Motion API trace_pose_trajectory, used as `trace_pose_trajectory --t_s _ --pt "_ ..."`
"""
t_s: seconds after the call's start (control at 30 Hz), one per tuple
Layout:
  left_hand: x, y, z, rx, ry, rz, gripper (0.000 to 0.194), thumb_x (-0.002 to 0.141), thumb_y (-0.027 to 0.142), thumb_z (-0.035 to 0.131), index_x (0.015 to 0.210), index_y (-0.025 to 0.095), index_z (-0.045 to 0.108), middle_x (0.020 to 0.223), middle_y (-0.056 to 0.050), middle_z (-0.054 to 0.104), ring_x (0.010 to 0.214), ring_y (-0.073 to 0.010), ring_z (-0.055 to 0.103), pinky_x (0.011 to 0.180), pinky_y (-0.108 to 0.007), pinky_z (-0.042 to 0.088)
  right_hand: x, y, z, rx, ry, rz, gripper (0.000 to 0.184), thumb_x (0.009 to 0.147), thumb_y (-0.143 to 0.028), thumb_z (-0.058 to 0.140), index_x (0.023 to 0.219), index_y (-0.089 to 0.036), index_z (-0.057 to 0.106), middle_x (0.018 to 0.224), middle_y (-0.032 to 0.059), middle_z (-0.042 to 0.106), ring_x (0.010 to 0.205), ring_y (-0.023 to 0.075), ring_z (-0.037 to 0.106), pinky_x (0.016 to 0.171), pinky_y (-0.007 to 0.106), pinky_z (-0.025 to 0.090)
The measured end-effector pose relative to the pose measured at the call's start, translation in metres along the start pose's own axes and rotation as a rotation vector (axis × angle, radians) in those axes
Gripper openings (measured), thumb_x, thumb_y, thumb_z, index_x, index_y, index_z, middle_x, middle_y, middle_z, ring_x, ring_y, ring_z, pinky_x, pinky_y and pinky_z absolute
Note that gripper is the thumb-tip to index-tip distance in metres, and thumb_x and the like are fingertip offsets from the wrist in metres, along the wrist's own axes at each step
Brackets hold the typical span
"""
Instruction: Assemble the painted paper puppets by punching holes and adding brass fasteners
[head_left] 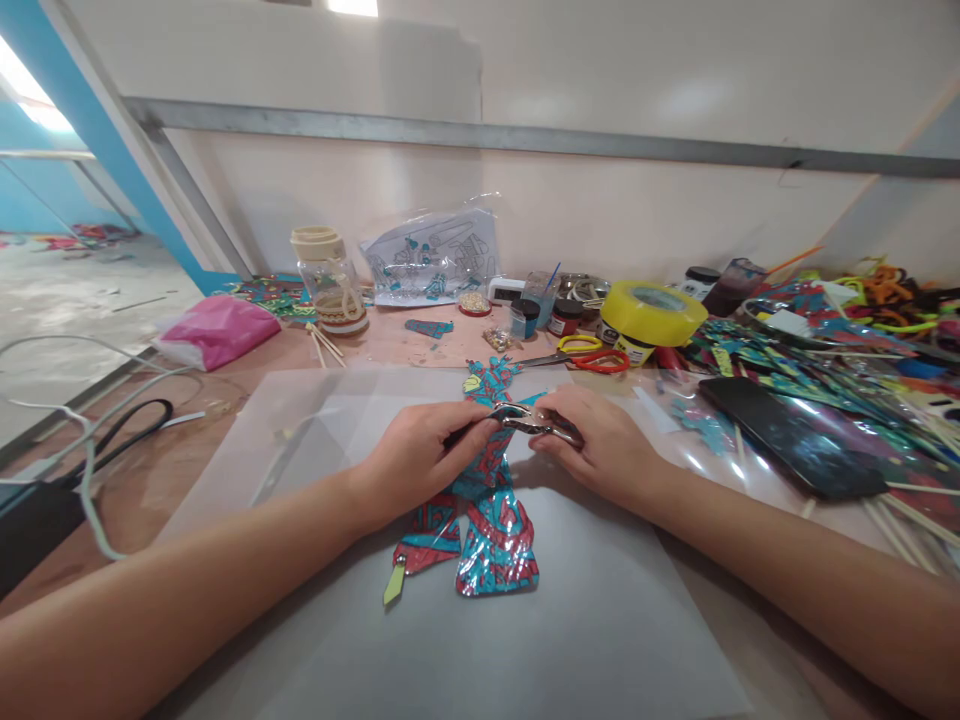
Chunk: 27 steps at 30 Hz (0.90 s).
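A shiny red-and-blue jointed paper puppet (496, 545) lies over white paper, its upper body raised between my hands. My left hand (427, 445) is closed, pinching the puppet's upper edge, with the thumb and fingertips close to the jaws of a tool. My right hand (600, 440) is wrapped round the handles of that tool, a silvery metal hand punch or small pliers (529, 418); I cannot tell which. Its jaws meet the puppet near the shoulder. A yellow-green pointed piece (394, 583) hangs from the puppet's lower left part.
Behind the puppet lie scissors (600, 360), a roll of yellow tape (652, 312), paint jars (525, 318) and a plastic jar (330, 280). A black phone (791, 435) and sticks lie at right. Cables (90, 450) and a pink packet (221, 330) are at left.
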<state>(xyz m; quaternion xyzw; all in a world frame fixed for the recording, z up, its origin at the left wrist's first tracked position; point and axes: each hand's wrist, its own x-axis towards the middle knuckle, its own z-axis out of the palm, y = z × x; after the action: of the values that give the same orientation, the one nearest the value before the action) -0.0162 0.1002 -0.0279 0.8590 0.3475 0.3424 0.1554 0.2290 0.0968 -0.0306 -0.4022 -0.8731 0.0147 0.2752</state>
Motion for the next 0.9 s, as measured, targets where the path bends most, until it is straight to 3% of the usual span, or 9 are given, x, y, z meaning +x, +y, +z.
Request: trace_pose_trajectory --t_s 0.63,0.9 --pt "0.0002 0.0004 0.0013 -0.003 0.020 0.012 0.023 0.097 0.029 0.050 0.097 0.018 0.071 0.085 -0.002 0.075 0.070 -0.0125 0.066 0.066 -0.021 0.048 -0.0019 -0.0012 -0.0006 -0.082 -0.034 0.031 0.031 0.095 -0.046 0.054 0.078 -0.020 0.056 0.068 0.0005 0.057 0.061 0.0162 0.049 0.059 0.027 0.032" --pt "0.0000 0.0000 0.0019 0.037 0.005 0.062 0.022 0.097 0.028 0.051 0.098 0.017 0.070 0.081 -0.002 0.073 0.067 -0.0123 0.065 0.064 -0.022 0.047 -0.0024 0.0019 -0.0027 -0.125 -0.081 0.018 0.013 0.089 -0.024 0.055 0.078 -0.019 0.057 0.069 0.0013 0.061 0.061 0.0157 0.050 0.058 0.026 0.031"
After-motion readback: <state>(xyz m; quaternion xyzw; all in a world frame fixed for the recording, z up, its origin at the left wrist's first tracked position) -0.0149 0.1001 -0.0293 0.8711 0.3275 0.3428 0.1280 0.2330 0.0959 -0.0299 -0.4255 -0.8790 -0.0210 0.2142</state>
